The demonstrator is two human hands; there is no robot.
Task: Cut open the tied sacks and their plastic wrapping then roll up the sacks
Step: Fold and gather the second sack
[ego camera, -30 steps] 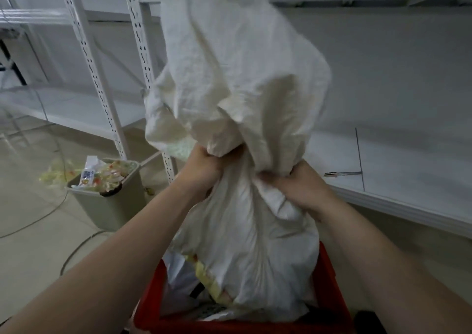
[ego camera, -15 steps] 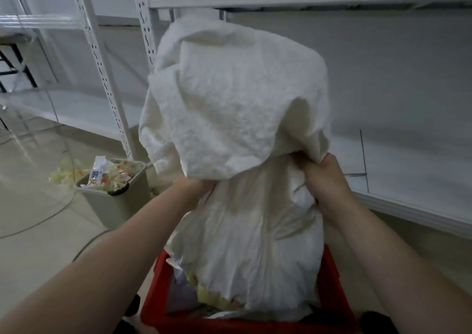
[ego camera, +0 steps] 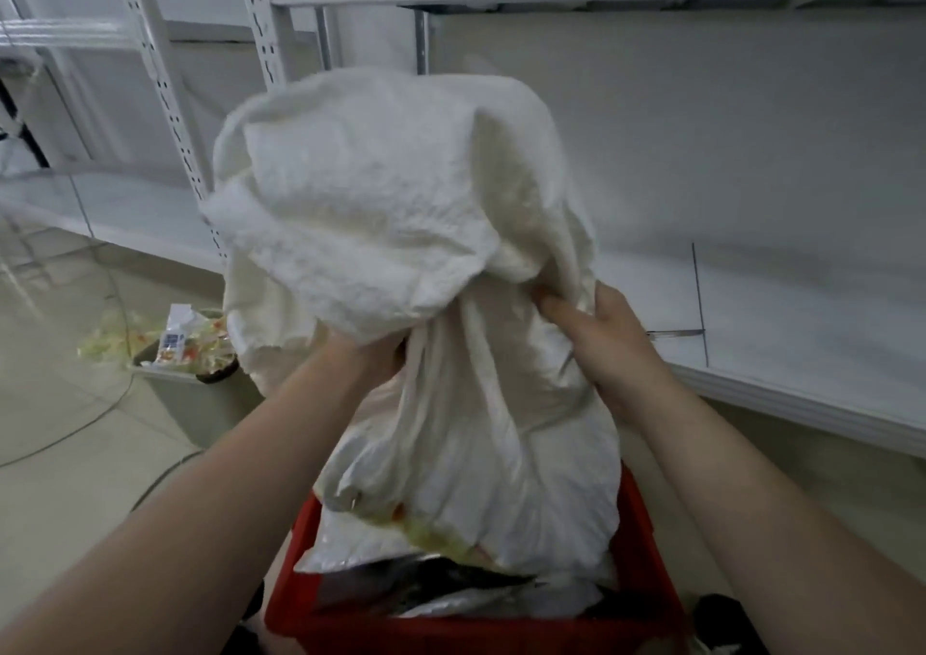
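Together the left hand (ego camera: pixel 373 353) and right hand (ego camera: pixel 601 338) grip the white sack (ego camera: pixel 401 203) at its gathered middle, over the red crate (ego camera: pixel 646 554).

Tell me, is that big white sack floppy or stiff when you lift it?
Probably floppy: the sack droops in soft folds over the left hand and bunches where the right hand pinches it. Likely light for its size, since a pinch of cloth holds it up.

Left hand (ego camera: pixel 371 353) buried under sack (ego camera: pixel 401 213) fold, grip unclear; red crate (ego camera: pixel 646 554) cut by bottom edge; sack top blurred.
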